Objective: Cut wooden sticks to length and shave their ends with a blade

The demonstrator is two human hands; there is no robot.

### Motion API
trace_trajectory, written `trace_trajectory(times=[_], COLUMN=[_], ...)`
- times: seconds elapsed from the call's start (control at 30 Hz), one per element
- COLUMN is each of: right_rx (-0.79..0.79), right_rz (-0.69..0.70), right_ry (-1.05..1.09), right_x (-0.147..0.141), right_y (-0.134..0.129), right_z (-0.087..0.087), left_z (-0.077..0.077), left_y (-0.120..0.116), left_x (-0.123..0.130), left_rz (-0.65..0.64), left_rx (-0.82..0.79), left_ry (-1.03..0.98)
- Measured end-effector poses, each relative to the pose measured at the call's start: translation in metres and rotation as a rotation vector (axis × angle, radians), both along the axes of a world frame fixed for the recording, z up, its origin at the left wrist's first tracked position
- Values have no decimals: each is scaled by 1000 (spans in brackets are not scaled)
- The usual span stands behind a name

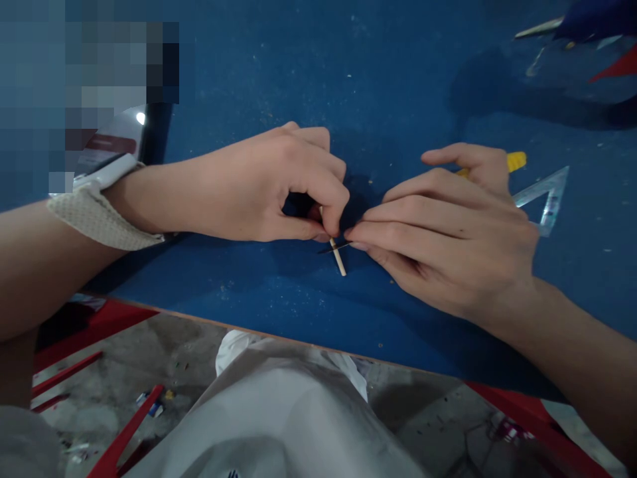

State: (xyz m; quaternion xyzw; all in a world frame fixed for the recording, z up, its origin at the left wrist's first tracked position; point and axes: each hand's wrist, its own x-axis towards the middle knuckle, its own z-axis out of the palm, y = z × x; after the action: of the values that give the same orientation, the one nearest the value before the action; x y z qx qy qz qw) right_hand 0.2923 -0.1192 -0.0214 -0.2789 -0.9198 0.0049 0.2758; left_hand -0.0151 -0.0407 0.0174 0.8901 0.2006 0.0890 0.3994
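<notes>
Between the thumb and forefinger of my left hand (293,186) is a short, thin wooden stick (340,263), its lower end sticking out toward the table's front edge. My right hand (448,232) pinches a thin, narrow blade (342,245) between thumb and fingertips. The blade lies across the stick just below my left fingertips. Part of a yellow object (517,161) shows behind the raised finger of my right hand; most of it is hidden, so I cannot tell its kind.
A clear set square (556,199) lies on the blue table (279,279), right of my right hand. A phone-like device (112,143) with a lit screen is at the left, partly blurred out. Dark blue and red items (597,23) sit at the far right corner.
</notes>
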Motion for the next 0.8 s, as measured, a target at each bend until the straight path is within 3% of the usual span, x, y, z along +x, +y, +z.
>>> trace_trajectory(times=[0.17,0.37,0.57,0.8], right_rx=[49,21,-18,54], right_rz=[-13,7,18,-23], right_ry=[65,-56,6,10], right_x=[-7,1,2,-8], right_y=[-2,1,1,-2], right_z=[-4,3,3,2], left_z=[2,2,0,3], left_y=[1,1,0,1], left_x=[-1,2,-1,1], left_rz=[-9,-1,9,-2], left_rx=[-12,-15,-13,-18], left_ry=[10,42,-10,21])
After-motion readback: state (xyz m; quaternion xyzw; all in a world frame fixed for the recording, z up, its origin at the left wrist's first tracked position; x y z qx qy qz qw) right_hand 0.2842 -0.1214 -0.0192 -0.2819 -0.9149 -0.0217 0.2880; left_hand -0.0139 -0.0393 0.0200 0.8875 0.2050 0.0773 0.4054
